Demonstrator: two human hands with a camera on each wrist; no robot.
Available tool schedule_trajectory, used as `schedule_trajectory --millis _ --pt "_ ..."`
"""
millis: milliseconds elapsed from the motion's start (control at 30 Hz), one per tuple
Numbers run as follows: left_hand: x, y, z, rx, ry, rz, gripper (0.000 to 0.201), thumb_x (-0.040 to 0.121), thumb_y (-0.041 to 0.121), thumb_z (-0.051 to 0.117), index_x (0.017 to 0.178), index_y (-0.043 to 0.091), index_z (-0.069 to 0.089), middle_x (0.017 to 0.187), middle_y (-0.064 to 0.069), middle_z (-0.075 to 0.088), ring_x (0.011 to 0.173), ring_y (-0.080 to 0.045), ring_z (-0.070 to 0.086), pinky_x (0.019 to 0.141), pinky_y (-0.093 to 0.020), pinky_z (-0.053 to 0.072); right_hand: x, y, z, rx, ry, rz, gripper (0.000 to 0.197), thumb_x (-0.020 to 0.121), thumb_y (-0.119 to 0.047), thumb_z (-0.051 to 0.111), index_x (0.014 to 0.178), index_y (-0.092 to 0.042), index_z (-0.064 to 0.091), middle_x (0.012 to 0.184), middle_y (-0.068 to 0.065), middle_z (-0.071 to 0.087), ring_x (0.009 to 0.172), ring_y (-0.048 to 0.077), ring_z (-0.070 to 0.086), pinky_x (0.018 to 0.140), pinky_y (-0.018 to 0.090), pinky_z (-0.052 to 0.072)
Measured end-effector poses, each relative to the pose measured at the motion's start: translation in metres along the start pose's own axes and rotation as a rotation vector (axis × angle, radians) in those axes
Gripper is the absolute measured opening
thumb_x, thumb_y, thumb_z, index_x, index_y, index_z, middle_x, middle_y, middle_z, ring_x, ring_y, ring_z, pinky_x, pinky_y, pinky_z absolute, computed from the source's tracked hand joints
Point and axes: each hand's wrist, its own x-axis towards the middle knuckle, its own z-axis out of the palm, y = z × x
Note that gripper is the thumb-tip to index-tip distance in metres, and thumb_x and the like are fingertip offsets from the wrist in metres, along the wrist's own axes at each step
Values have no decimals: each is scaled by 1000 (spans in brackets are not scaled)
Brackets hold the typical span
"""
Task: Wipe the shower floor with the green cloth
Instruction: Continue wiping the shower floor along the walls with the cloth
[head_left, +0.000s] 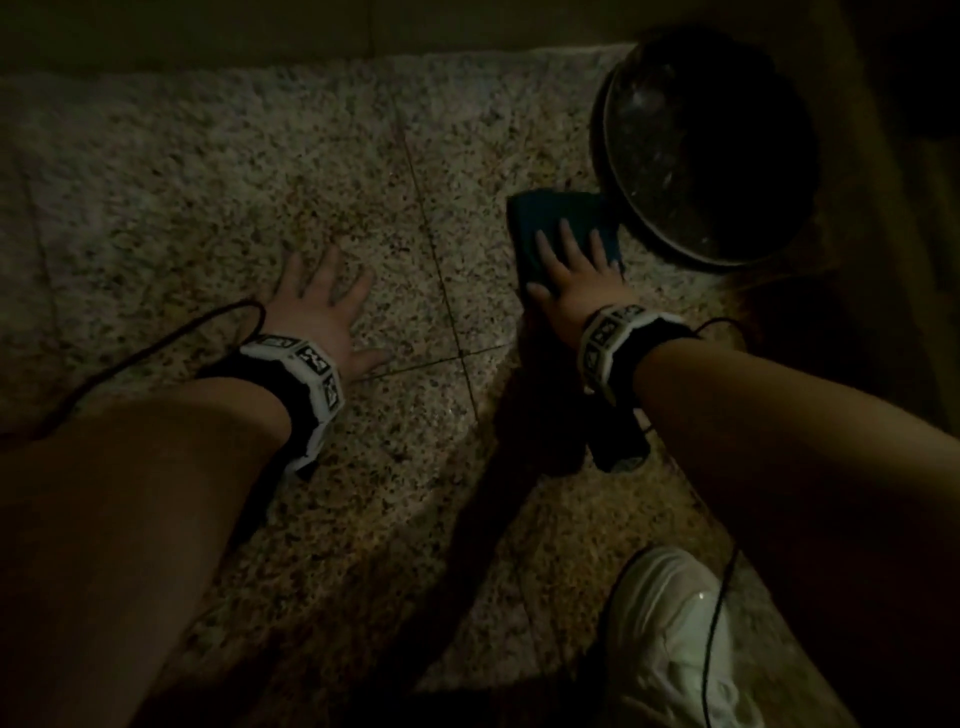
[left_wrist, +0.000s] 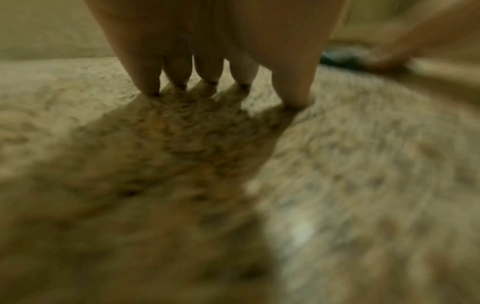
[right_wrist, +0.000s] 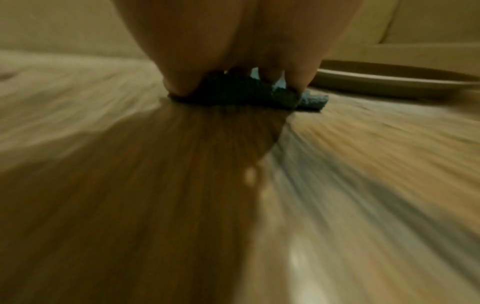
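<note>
The green cloth (head_left: 550, 223) lies folded flat on the speckled stone shower floor (head_left: 260, 171), right beside a round dark basin. My right hand (head_left: 571, 270) presses down on it with straight, spread fingers. In the right wrist view the cloth (right_wrist: 241, 92) sits under my fingertips (right_wrist: 179, 90) and the floor streaks with motion blur. My left hand (head_left: 322, 306) rests flat on the bare floor to the left, fingers spread. The left wrist view shows its fingertips (left_wrist: 150, 86) touching the stone, with the cloth (left_wrist: 335, 59) far right.
A round dark basin (head_left: 706, 150) stands on the floor at the back right; its rim (right_wrist: 389, 82) is close behind the cloth. A wall base (head_left: 208, 31) runs along the back. My white shoe (head_left: 670, 639) is at the lower right. Grout lines (head_left: 441, 291) cross the floor.
</note>
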Motion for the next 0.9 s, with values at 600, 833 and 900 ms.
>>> schedule_trajectory --millis 600,833,900 --pt "-6 -3 12 5 31 25 85 86 71 23 147 32 -20 156 -1 -21 144 -33 -10 117 -45 8 -58 -31 44 -130 -39 -226 56 103 -43 21 151 -32 -6 158 -5 -17 145 29 -15 117 46 -1" --pt "-22 -23 32 10 53 129 86 86 70 25 147 28 -20 155 -2 -23 145 -29 -10 117 -39 2 -75 -53 61 -79 -63 -196 54 103 -43 19 150 -36 -5 157 -8 -18 145 24 -17 117 44 -3" --pt "-24 -29 34 12 24 107 84 86 71 24 147 33 -20 155 0 -25 145 -26 -11 117 -39 2 -65 -56 53 -65 -43 -185 54 103 -44 20 150 -36 -3 158 -9 -16 145 24 -15 118 44 -1"
